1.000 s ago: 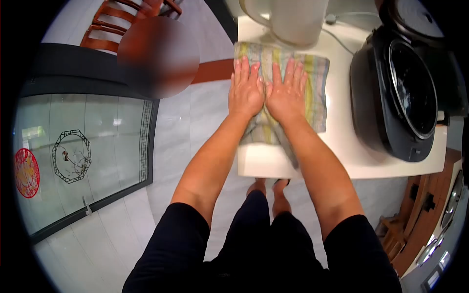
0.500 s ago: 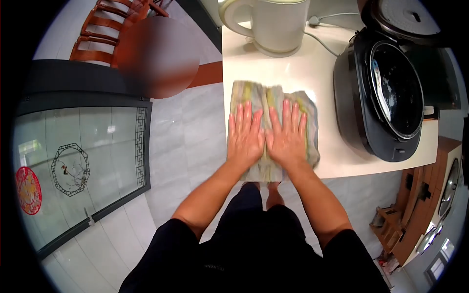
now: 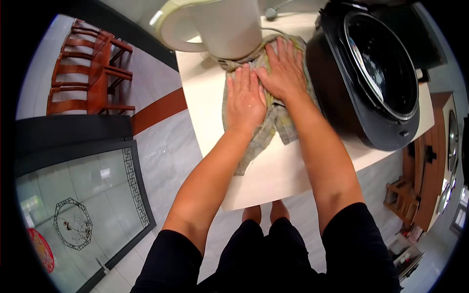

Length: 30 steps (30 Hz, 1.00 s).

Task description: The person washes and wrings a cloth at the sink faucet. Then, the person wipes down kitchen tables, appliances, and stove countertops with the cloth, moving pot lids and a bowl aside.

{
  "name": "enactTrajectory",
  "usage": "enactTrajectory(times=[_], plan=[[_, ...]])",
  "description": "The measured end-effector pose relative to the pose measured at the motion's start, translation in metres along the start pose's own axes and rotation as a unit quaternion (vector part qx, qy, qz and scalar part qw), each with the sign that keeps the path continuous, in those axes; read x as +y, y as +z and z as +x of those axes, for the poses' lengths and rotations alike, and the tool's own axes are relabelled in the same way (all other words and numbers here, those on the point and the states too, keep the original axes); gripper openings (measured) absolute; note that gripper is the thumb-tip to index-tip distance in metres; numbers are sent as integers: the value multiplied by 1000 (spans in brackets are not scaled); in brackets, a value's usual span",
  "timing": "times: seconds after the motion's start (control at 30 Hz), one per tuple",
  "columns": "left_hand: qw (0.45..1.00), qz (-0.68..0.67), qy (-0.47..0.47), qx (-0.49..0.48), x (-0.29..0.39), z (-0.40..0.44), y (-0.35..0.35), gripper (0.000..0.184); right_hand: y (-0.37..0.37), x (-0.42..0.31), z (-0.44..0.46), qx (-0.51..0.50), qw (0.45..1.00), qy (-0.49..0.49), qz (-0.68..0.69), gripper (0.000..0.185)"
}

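Observation:
Both of my hands press flat on a striped grey-green cloth [image 3: 286,128] lying on a pale tabletop [image 3: 266,183]. My left hand [image 3: 245,100] has its fingers stretched out on the cloth, just in front of a cream kettle [image 3: 229,29]. Farther forward, my right hand [image 3: 285,71] lies with fingers spread over the cloth, between the kettle and a black rice cooker [image 3: 337,97]. The cloth is bunched along the kettle's base, and its near corners trail toward me. Beneath my palms the cloth is hidden.
The rice cooker's lid is raised, showing its dark inner pot [image 3: 381,63]. A plug [image 3: 271,13] with a cord lies behind the kettle. Wooden chairs [image 3: 88,73] stand at the far left, near a glass door panel [image 3: 83,195]. A wooden stool [image 3: 400,198] is at the right.
Both hands have slid forward with the cloth, from near the table's front edge up to the kettle's base. The cloth has become more bunched, and the view has shifted.

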<state>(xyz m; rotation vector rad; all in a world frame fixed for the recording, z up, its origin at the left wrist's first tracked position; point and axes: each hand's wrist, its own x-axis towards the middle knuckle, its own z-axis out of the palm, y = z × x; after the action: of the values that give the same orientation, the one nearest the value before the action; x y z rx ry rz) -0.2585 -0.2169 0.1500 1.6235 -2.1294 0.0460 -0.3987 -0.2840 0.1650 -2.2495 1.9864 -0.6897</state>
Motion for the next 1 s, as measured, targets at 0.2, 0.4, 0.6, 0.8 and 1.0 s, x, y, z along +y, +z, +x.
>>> enactTrajectory(times=[0.2, 0.4, 0.6, 0.8, 1.0], plan=[[997, 3, 40, -65, 27, -58, -37, 58, -30, 5, -84, -23, 999, -47, 14, 67], [959, -127, 95, -234, 102, -191, -105, 59, -114, 8, -264, -74, 996, -31, 29, 74], [963, -149, 24, -225, 60, -193, -121, 70, -105, -30, -251, -145, 988, -56, -9, 77], [975, -107, -118, -156, -10, -161, -122, 71, -44, -99, -141, -178, 957, -213, 82, 68], [945, -241, -217, -40, -83, -121, -82, 64, 31, -158, -48, -102, 949, -271, 128, 62]])
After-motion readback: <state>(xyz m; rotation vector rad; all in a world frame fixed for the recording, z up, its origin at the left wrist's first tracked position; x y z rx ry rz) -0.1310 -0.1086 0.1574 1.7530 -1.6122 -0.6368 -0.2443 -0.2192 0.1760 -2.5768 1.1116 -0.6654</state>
